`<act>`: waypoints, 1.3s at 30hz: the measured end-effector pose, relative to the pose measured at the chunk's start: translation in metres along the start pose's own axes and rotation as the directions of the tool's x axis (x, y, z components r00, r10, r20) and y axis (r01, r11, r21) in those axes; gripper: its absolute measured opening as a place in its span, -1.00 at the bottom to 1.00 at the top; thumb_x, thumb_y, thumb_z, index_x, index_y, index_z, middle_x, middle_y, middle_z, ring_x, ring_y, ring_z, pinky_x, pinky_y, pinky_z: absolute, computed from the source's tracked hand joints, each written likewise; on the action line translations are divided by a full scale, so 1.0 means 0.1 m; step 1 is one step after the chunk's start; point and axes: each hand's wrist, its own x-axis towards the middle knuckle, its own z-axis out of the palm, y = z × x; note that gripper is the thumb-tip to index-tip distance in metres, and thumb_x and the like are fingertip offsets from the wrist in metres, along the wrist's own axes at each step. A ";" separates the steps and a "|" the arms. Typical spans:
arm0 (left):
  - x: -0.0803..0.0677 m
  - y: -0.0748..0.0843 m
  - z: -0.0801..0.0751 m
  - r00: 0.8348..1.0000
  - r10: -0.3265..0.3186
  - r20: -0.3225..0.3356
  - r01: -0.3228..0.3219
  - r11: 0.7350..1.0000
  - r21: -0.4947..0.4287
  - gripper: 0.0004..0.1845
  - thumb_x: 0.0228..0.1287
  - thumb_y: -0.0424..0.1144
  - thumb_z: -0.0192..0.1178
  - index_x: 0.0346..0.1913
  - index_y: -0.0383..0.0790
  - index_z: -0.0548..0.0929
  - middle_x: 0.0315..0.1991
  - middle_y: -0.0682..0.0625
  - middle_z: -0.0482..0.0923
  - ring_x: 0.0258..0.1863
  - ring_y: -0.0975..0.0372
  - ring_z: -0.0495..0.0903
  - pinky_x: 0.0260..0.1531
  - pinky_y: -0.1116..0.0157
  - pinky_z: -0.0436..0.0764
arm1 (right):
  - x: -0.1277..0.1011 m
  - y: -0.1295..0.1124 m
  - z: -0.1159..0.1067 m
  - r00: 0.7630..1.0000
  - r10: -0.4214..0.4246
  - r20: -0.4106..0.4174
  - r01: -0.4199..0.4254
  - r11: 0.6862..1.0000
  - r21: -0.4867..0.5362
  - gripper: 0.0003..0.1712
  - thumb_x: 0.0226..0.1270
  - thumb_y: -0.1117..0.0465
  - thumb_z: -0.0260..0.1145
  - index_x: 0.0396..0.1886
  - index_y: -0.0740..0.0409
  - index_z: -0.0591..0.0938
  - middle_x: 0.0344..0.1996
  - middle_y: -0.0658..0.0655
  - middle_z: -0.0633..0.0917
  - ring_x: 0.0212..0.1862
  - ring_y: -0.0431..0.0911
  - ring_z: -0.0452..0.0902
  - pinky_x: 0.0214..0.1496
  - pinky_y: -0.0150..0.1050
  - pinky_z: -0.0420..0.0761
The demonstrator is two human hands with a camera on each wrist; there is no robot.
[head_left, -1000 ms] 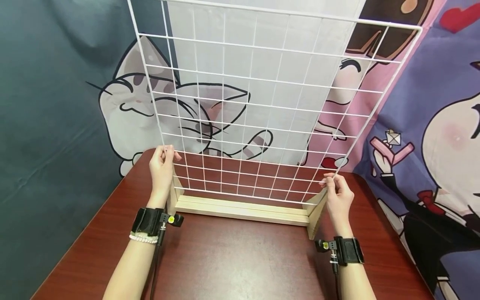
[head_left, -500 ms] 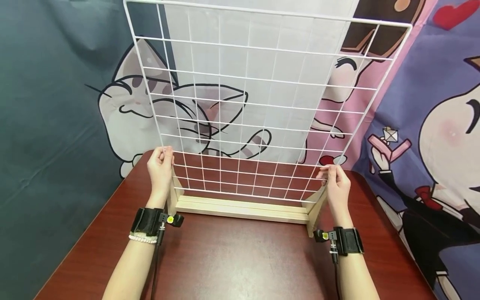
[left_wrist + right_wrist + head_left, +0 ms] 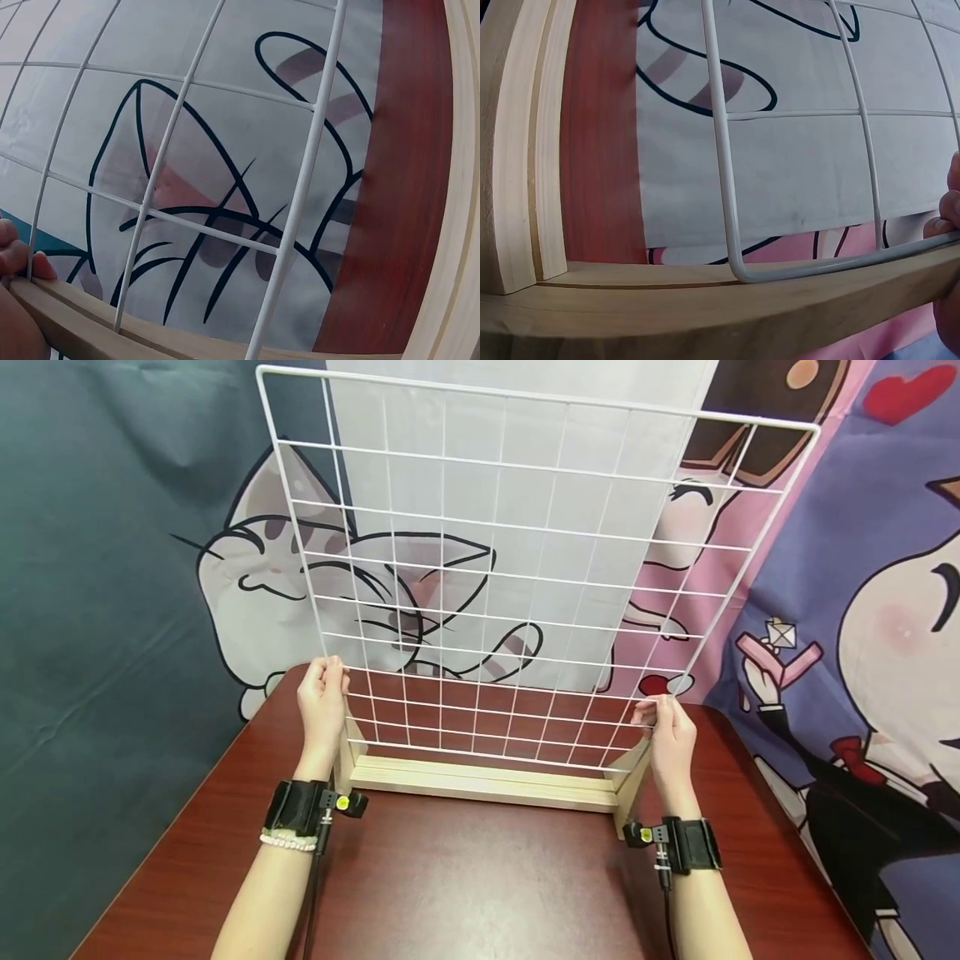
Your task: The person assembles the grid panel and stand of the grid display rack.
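Held upright over the far half of the red-brown table [image 3: 465, 877], the tall white wire grid panel [image 3: 517, 568] should probably sink level into the pale wooden base [image 3: 483, 781], the left hand [image 3: 321, 706] and right hand [image 3: 670, 735] each pinching a side wire evenly.

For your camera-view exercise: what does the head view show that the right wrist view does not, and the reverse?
Only the head view shows both hands, left hand and right hand, the whole white wire grid, the table and the wrist straps. Only the right wrist view shows the grid's rounded bottom corner against the wood. Both show grid, wooden base and cartoon backdrop.
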 end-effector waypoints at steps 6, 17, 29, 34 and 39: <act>0.02 0.04 0.01 1.000 -0.013 -0.008 0.012 0.999 -0.040 -0.72 0.44 -0.39 -0.07 -0.45 -0.50 0.37 -0.71 0.08 0.29 -0.69 0.38 0.25 -0.65 0.55 0.17 | -0.03 -0.17 0.04 1.000 -0.006 0.004 0.006 1.000 0.004 -0.56 0.56 0.28 -0.12 -0.34 0.58 0.52 -0.68 -0.16 0.56 -0.59 -0.43 0.43 -0.55 -0.48 0.36; 0.04 0.03 -0.01 1.000 -0.016 -0.004 0.016 1.000 -0.002 -0.76 0.42 -0.43 -0.10 -0.46 -0.44 0.39 -0.70 0.09 0.34 -0.66 0.28 0.32 -0.61 0.53 0.28 | -0.01 -0.18 0.08 0.999 -0.027 -0.018 0.028 0.999 0.028 -0.57 0.55 0.30 -0.11 -0.37 0.60 0.50 -0.70 -0.16 0.57 -0.61 -0.42 0.43 -0.56 -0.51 0.33; 0.01 -0.04 -0.01 1.000 0.013 -0.025 -0.012 0.999 0.047 -0.72 0.44 -0.37 -0.04 -0.40 -0.54 0.40 -0.70 0.13 0.37 -0.68 0.39 0.31 -0.63 0.57 0.26 | 0.04 0.15 0.04 0.998 -0.004 -0.066 0.006 0.999 0.037 -0.53 0.57 0.18 -0.05 -0.43 0.43 0.56 -0.72 -0.22 0.56 -0.63 -0.37 0.43 -0.55 -0.52 0.36; -0.03 -0.06 0.00 0.998 0.045 -0.035 -0.043 0.997 0.065 -0.68 0.45 -0.34 -0.03 -0.40 -0.59 0.39 -0.70 0.14 0.36 -0.69 0.42 0.27 -0.62 0.55 0.20 | 0.01 0.14 0.04 0.997 -0.020 -0.077 0.026 0.997 0.068 -0.57 0.55 0.20 -0.02 -0.48 0.35 0.58 -0.74 -0.18 0.56 -0.65 -0.37 0.40 -0.59 -0.53 0.31; -0.05 -0.09 -0.01 0.998 0.053 -0.039 -0.052 0.998 0.048 -0.69 0.43 -0.35 -0.02 -0.41 -0.59 0.41 -0.70 0.14 0.38 -0.70 0.41 0.28 -0.62 0.54 0.22 | -0.01 0.13 0.03 0.997 -0.001 -0.079 0.008 0.996 0.086 -0.61 0.51 0.32 -0.05 -0.48 0.42 0.57 -0.75 -0.16 0.56 -0.66 -0.38 0.40 -0.60 -0.50 0.30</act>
